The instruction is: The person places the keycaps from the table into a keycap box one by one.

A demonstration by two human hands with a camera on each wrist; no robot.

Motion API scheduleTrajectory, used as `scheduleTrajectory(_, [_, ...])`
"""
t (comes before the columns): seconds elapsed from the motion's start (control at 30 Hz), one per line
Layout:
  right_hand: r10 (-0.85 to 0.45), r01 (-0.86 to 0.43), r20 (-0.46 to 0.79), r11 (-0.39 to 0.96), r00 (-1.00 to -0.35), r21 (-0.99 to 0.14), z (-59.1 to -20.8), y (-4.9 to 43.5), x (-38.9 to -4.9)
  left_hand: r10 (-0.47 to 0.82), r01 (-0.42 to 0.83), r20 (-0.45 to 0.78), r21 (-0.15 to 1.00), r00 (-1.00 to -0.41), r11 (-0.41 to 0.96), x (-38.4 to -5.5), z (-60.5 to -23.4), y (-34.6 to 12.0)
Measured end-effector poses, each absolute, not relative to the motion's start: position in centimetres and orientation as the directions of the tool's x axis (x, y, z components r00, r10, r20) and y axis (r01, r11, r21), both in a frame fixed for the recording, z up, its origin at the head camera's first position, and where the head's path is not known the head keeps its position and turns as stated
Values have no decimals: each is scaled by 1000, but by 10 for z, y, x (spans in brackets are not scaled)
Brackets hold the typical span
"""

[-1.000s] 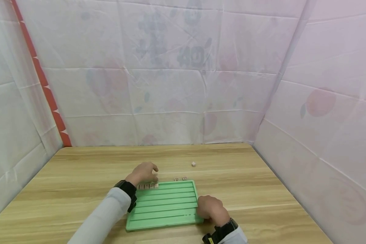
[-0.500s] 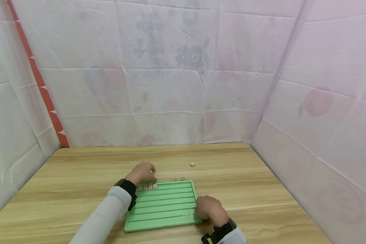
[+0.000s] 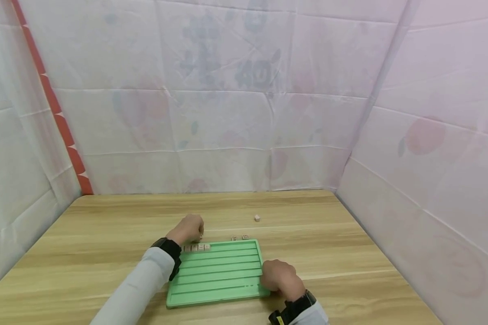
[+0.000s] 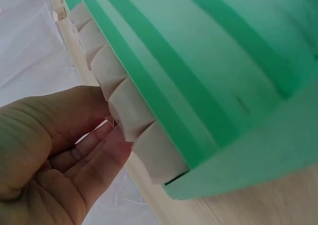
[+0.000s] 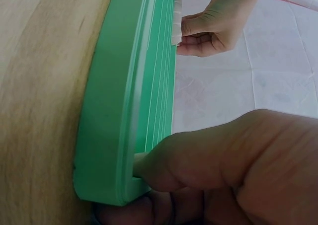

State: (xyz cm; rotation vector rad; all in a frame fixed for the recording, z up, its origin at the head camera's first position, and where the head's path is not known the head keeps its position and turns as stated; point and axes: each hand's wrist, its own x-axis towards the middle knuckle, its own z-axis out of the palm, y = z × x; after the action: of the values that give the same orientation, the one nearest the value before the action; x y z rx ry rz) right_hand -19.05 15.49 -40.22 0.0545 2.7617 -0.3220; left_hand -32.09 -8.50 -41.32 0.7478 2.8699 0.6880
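Observation:
A green ridged tray lies on the table with several small pale blocks lined up along its far edge, on the left. Just beyond that row is my left hand. In the left wrist view its thumb and fingers pinch a small pale block, mostly hidden, close against the row. At the tray's right side, my right hand grips the rim. The right wrist view has the thumb over the inside corner, with the other fingers low along the outside.
Two small marked blocks, one a loose block and beside it another block, sit just past the tray's far edge. Farther back lies a single cube. White sheeting encloses the wooden table at the back and sides.
The left hand's fingers have drawn together and down beyond the tray's far edge, and now pinch a small block. The right hand keeps its grip on the tray.

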Motion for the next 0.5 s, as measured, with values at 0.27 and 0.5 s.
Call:
scheduleTrajectory(0.27, [-2, 79, -360, 975, -933, -209, -402, 154, -191, 485, 437, 22, 470, -874, 767, -321, -414, -87])
scheduleTrajectory(0.5, [6, 88, -362, 974, -932, -211, -401, 155, -191, 497, 431, 14, 520, -868, 737, -318, -409, -89])
